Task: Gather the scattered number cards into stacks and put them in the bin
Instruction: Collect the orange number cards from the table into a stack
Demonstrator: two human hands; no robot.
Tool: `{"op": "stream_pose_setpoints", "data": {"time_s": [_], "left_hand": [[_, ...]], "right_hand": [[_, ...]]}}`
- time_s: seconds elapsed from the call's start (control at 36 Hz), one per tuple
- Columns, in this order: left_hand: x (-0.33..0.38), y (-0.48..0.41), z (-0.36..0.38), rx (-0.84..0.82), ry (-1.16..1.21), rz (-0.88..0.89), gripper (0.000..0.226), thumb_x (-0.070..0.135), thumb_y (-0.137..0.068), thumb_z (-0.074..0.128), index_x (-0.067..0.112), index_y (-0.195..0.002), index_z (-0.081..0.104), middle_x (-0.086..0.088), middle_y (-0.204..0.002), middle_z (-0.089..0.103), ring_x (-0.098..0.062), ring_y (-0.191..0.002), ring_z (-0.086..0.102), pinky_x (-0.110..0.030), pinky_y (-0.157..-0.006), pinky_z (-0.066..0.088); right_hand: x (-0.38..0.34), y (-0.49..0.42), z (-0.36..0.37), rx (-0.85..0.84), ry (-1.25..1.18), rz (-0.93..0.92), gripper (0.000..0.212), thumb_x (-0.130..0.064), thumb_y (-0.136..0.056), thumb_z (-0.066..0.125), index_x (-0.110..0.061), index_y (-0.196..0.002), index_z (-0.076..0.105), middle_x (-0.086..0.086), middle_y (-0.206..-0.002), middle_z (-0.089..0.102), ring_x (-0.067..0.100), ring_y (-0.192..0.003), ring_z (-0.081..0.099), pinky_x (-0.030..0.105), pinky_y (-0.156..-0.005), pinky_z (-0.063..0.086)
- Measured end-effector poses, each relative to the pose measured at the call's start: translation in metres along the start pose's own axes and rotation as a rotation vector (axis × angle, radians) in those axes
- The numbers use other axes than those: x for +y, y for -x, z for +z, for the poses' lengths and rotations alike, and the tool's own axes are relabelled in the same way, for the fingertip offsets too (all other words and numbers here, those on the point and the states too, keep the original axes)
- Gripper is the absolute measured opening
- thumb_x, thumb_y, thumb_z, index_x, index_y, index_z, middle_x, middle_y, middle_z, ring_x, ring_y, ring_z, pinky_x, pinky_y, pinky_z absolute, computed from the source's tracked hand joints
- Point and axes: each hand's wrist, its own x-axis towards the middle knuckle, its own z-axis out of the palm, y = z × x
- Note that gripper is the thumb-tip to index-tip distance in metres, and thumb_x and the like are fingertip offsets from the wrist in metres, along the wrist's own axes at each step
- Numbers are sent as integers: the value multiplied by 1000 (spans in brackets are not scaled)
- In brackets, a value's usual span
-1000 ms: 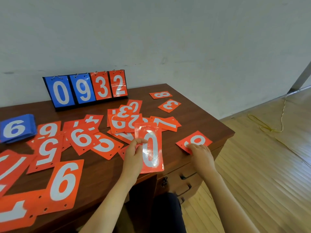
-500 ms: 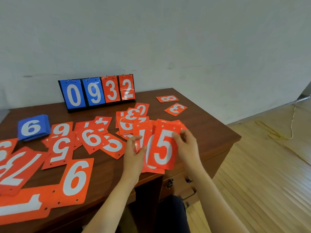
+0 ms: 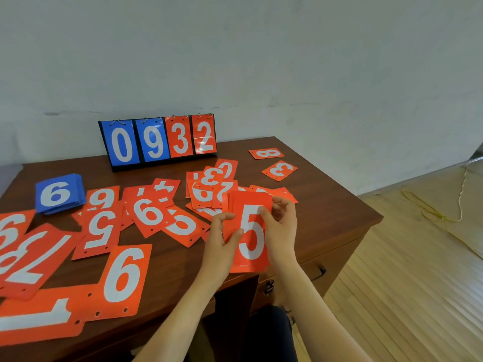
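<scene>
Many orange number cards (image 3: 102,226) lay loose across the wooden table (image 3: 326,205). At its left end a big 1 card (image 3: 36,316) and a 6 card (image 3: 122,278) sat nearest the person, with a tidy blue stack (image 3: 58,193) behind them and a flip scoreboard (image 3: 159,142) standing upright at the back. Past a loose heap (image 3: 209,189) in the middle came the left hand (image 3: 222,239), its thumb and fingers pinching the left long edge of an orange stack (image 3: 251,241) topped by a 5. This was held above the near table edge, its long axis pointing away from the person. The right hand (image 3: 283,231) curled round the stack's right edge, apparently squaring it. Farther right and toward the back, an 8 card (image 3: 266,153) and a 3 card (image 3: 279,170) lay apart from the rest on the right hand's side, so that hand looked the nearer one for them. The heap sat just beyond both hands. No bin was in view.
</scene>
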Motion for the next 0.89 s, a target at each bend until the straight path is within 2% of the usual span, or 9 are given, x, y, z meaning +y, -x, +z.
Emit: {"op": "stream_pose_setpoints", "data": {"time_s": [0.08,0.14,0.22,0.28,0.33,0.5,0.64,0.81,0.89], "left_hand": [[1,-2,2,-27,-94,32,29,12,-96,50,28,-119,42,15,-124,42,-2,-113,40,-14,-87,37],[-2,-5,1,-50,-135,42,27,9,-97,45,28,-117,45,14,-124,43,-3,-116,40,-18,-93,34],[-7,-12,-4,-19,-119,-15,26,10,-98,42,31,-111,51,14,-123,45,-7,-120,41,-28,-100,39],[-9,-18,-9,38,-93,-59,26,11,-99,41,32,-110,52,13,-123,43,-13,-123,42,-32,-100,44],[-8,-23,-15,89,-89,-83,27,12,-99,40,34,-110,51,12,-123,42,-16,-125,42,-39,-101,46],[-6,-30,-26,144,-97,-108,28,13,-100,40,37,-107,52,7,-131,43,-17,-126,42,-42,-101,46],[-10,-31,-28,141,-105,-113,26,14,-100,40,37,-102,53,12,-122,43,-15,-126,42,-39,-101,45],[-12,-29,-25,136,-116,-108,27,10,-99,40,31,-107,55,14,-120,42,-16,-129,40,-37,-105,41],[-11,-27,-23,140,-104,-119,27,12,-99,40,34,-105,54,12,-122,43,-17,-129,41,-41,-104,43]], "right_hand": [[6,-1,7,-18,3,6,30,-18,-89,64,-22,-115,51,-8,-110,61,10,-100,62,11,-70,50],[10,-7,11,-57,64,2,36,-16,-87,67,-20,-118,50,-5,-113,59,12,-104,59,13,-76,50],[20,-31,13,-88,222,-22,46,-22,-82,71,-26,-121,47,-7,-122,51,17,-115,51,34,-93,50],[22,-55,10,-70,373,-63,47,-22,-84,68,-24,-126,47,-3,-130,47,21,-125,42,43,-103,43],[26,-82,5,-76,589,-76,51,-18,-89,62,-18,-136,41,4,-144,39,23,-136,29,41,-111,29],[45,-146,1,-365,1099,-33,74,-44,-93,51,-18,-151,12,6,-160,5,29,-147,-3,47,-117,8],[66,-154,-5,-579,1289,-41,62,-56,-93,40,-26,-146,29,5,-156,23,28,-142,24,52,-113,25],[62,-119,-11,-610,1625,-341,43,-37,-97,42,-19,-137,43,10,-135,45,30,-124,45,43,-92,48],[57,-93,-14,-485,1656,-399,39,-35,-101,32,-9,-126,48,13,-122,54,32,-110,54,40,-81,51]]}}
